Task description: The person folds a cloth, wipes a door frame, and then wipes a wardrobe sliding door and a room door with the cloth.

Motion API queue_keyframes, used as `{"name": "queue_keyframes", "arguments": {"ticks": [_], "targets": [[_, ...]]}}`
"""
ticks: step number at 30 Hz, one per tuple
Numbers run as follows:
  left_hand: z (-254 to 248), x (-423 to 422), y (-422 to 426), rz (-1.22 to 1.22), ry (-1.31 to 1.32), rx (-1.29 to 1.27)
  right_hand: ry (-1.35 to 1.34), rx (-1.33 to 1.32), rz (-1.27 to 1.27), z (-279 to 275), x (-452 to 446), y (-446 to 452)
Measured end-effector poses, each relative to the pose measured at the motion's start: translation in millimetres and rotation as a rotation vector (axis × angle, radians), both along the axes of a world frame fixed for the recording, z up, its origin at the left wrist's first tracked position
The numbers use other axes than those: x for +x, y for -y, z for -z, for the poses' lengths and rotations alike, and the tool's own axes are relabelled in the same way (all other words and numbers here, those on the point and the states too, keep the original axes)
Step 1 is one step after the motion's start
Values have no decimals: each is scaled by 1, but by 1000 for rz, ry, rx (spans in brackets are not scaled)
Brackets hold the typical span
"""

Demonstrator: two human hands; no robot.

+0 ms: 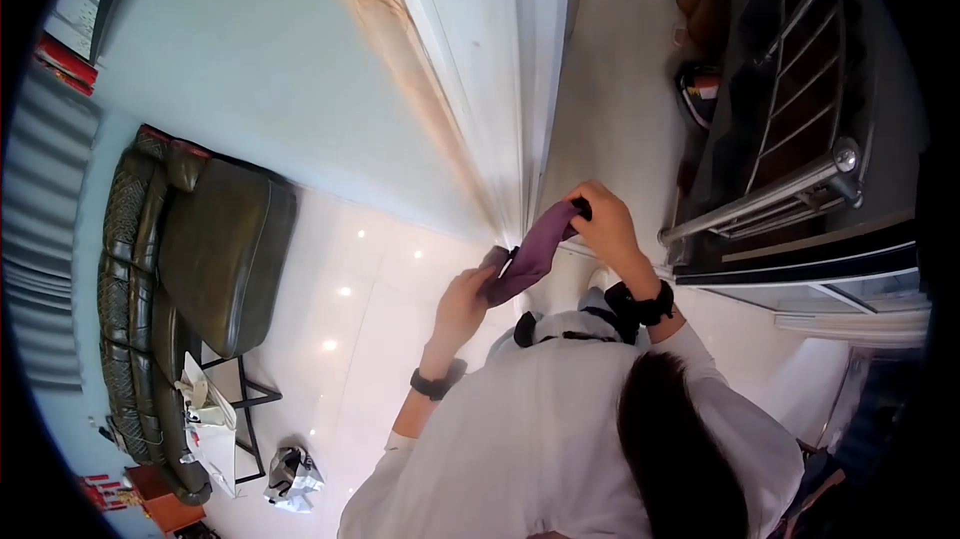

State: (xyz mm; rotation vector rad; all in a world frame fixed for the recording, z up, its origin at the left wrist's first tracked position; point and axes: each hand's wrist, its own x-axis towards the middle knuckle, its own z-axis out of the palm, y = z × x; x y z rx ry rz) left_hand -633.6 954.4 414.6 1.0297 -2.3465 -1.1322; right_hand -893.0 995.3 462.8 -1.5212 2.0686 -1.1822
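Note:
A purple fabric item (530, 258) is stretched between my two hands at waist height. Dark parts show at both of its ends; its exact kind is not clear. My left hand (461, 311) has its fingers closed round the lower left end. At the upper right end, my right hand (606, 226) pinches the fabric beside a black piece. Each wrist wears a black band, and the fingertips are partly hidden by the fabric.
A white door frame (490, 59) stands right ahead, beside a pale wall. Leftward are a dark leather sofa (225, 249), a small table (215, 429) and a bag (293, 477) on the tiled floor. A metal railing (770, 199) runs along the right.

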Motion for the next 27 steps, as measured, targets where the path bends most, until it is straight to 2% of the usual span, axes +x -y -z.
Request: {"name": "queue_keyframes", "arguments": {"ticks": [4, 7, 10, 16, 18, 22, 27], "targets": [[15, -4, -2, 16, -35, -111, -193, 96, -93, -6, -7, -7], [5, -23, -4, -71, -182, -195, -143, 90, -52, -17, -3, -10], [-17, -39, -2, -133, -274, -210, 50, -93, 11, -29, -1, -9], [-54, -72, -3, -206, -508, -416, -13, -478, 128, -105, 10, 42], [-63, -77, -4, -201, -518, -438, -45, -471, 188, -111, 17, 62], [-60, -85, -6, -202, -452, -472, -95, -452, 265, -94, 17, 72], [-44, -78, -21, -209, -384, -465, 40, -383, 235, -57, 16, 69]]}}
